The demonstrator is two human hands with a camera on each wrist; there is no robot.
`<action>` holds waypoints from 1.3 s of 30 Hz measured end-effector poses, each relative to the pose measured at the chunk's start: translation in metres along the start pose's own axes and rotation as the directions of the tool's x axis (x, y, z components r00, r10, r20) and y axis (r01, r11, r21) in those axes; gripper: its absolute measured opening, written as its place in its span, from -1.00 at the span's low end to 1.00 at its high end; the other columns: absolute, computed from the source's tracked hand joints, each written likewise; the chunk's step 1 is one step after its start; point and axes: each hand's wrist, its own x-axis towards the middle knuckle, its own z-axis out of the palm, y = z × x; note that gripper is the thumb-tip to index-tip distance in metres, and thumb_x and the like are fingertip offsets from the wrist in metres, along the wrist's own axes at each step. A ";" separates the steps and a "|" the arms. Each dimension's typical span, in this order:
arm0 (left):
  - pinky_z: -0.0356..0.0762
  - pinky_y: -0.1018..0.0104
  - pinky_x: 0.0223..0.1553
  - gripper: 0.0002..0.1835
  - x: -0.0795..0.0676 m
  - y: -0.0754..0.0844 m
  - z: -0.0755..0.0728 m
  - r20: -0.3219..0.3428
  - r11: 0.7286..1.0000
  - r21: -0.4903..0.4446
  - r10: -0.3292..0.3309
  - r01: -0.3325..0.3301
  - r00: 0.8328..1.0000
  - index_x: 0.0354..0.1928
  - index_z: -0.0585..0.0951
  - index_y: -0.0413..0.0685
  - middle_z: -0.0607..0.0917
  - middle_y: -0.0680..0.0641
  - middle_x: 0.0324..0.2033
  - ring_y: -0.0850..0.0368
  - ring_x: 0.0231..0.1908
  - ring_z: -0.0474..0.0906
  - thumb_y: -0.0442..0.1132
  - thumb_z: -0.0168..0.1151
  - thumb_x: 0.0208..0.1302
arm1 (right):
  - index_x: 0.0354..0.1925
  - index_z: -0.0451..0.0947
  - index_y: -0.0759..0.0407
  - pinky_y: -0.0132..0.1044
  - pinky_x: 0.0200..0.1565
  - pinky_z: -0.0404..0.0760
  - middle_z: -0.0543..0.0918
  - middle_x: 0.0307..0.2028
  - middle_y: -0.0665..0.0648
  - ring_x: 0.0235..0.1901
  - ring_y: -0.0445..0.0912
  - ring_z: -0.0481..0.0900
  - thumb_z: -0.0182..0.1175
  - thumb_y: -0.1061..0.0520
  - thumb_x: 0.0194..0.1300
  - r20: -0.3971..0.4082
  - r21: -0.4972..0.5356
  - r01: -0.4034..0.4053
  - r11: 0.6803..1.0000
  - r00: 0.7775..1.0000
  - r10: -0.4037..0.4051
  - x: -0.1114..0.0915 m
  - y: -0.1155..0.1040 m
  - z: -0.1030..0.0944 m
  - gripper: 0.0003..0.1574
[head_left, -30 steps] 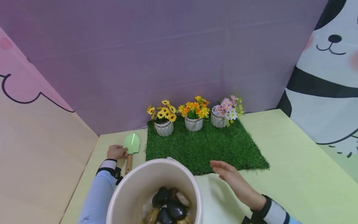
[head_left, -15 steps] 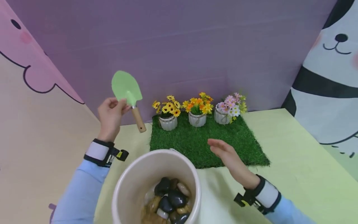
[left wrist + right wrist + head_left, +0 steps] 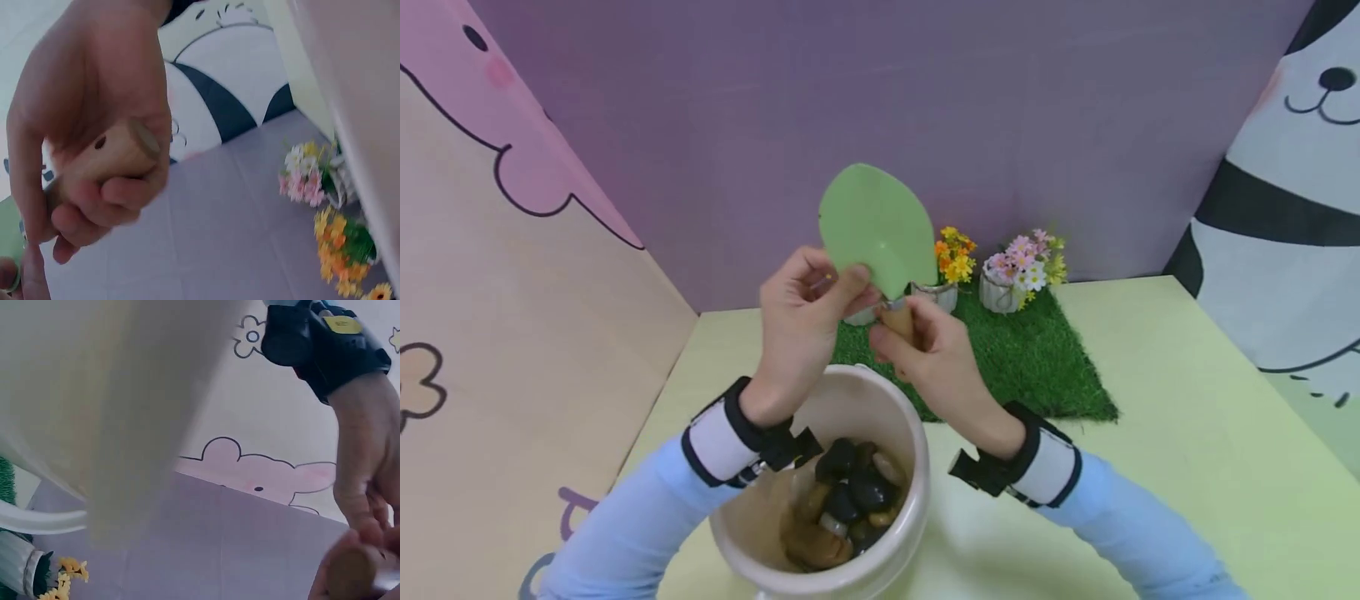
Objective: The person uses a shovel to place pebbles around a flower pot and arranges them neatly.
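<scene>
A garden trowel with a light green blade and a short wooden handle is held up above the bucket's far rim, blade upward. My left hand pinches the base of its blade between thumb and fingers. The right hand grips the wooden handle, its fingers curled round it in the left wrist view. Below both hands stands a cream bucket with black, brown and pale stones inside. The right wrist view shows the handle's butt end near the lower right corner.
Behind the bucket a green turf mat lies on the pale table. On it stand a pot of orange flowers, a pot of pink and white flowers, and a third pot mostly hidden by my hands. A purple backdrop rises behind.
My left hand has lifted the trowel off the table at the left and carried it rightward to the middle. The right hand has moved in from the right and now grips the handle.
</scene>
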 end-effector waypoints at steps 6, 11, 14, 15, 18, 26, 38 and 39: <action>0.65 0.20 -0.24 -0.92 -0.008 -0.007 0.000 0.062 1.000 0.007 0.026 -0.027 0.998 -0.33 0.42 -0.47 0.64 0.08 -0.45 0.27 -0.41 0.66 -0.56 0.10 0.16 | -0.57 0.51 0.33 -0.38 -0.55 0.33 0.35 -0.73 0.03 -0.67 -0.21 0.29 0.15 0.26 0.20 -0.138 -0.189 0.027 0.982 0.989 -0.054 0.013 0.010 0.011 -0.76; 0.64 0.19 -0.20 -0.85 -0.008 -0.006 -0.015 0.172 0.994 0.095 0.031 -0.047 0.985 -0.21 0.46 -0.46 0.64 0.02 -0.34 0.24 -0.35 0.66 -0.53 0.12 0.16 | -0.72 0.34 0.20 -0.37 -0.63 0.24 0.20 -0.80 0.00 -0.76 -0.19 0.16 0.14 0.24 0.22 -0.071 -0.243 0.018 0.970 0.997 -0.037 0.019 0.013 0.006 -0.61; 0.62 0.30 -0.19 -0.85 -0.006 -0.005 -0.033 0.282 0.953 0.295 -0.010 -0.077 0.959 -0.18 0.54 -0.33 0.65 -0.06 -0.30 0.22 -0.31 0.62 -0.43 0.13 0.21 | -0.77 0.19 0.11 -0.40 -0.63 0.17 0.13 -0.80 0.00 -0.77 -0.20 0.08 0.14 0.07 0.27 -0.002 -0.276 0.020 0.961 1.000 -0.022 0.019 0.014 -0.001 -0.46; 0.60 0.30 -0.16 -0.85 -0.006 -0.005 -0.042 0.325 0.919 0.383 -0.038 -0.095 0.945 -0.17 0.56 -0.28 0.66 -0.08 -0.29 0.20 -0.28 0.61 -0.39 0.13 0.23 | -0.77 0.15 0.09 -0.40 -0.63 0.15 0.11 -0.80 -0.01 -0.78 -0.20 0.07 0.13 0.01 0.27 0.014 -0.287 0.012 0.958 1.000 -0.009 0.018 0.014 -0.004 -0.43; 0.55 0.26 -0.05 -0.80 -0.001 -0.007 -0.073 0.445 0.753 0.635 -0.172 -0.175 0.879 -0.12 0.61 -0.13 0.68 -0.07 -0.20 0.15 -0.12 0.58 -0.26 0.07 0.31 | -0.76 0.01 0.05 -0.42 -0.62 0.11 0.05 -0.80 -0.01 -0.78 -0.19 0.01 0.11 -0.12 0.26 0.076 -0.327 -0.005 0.945 0.997 0.032 0.015 0.013 -0.016 -0.35; 0.39 -0.04 0.14 -0.55 0.008 -0.049 -0.155 0.544 0.626 0.770 -0.544 -0.122 0.639 0.23 0.38 -0.21 0.47 -0.21 0.16 -0.16 0.16 0.39 -0.22 0.03 0.33 | -0.74 -0.06 0.03 -0.42 -0.51 0.15 -0.02 -0.76 -0.05 -0.73 -0.18 -0.02 0.08 -0.10 0.29 0.167 -0.462 -0.103 0.881 0.965 0.201 0.008 0.012 -0.039 -0.33; 0.61 0.31 -0.15 -0.56 -0.028 -0.078 -0.185 0.510 0.763 0.605 -0.590 0.227 0.626 0.24 0.39 -0.04 0.59 -0.14 0.04 0.10 -0.09 0.61 -0.18 0.04 0.33 | -0.14 0.33 0.17 -0.41 -0.55 0.30 0.20 -0.61 -0.01 -0.63 -0.20 0.19 0.05 -0.18 0.27 0.409 -0.514 -0.162 0.842 0.817 0.407 -0.012 0.023 -0.039 -0.54; 0.62 0.29 -0.16 -0.56 -0.029 -0.078 -0.185 0.495 0.762 0.602 -0.592 0.240 0.636 0.24 0.39 -0.04 0.59 -0.15 0.04 0.08 -0.10 0.62 -0.18 0.05 0.32 | -0.11 0.31 0.18 -0.41 -0.55 0.30 0.20 -0.60 -0.01 -0.63 -0.20 0.18 0.04 -0.16 0.28 0.435 -0.503 -0.155 0.850 0.805 0.403 -0.012 0.024 -0.038 -0.54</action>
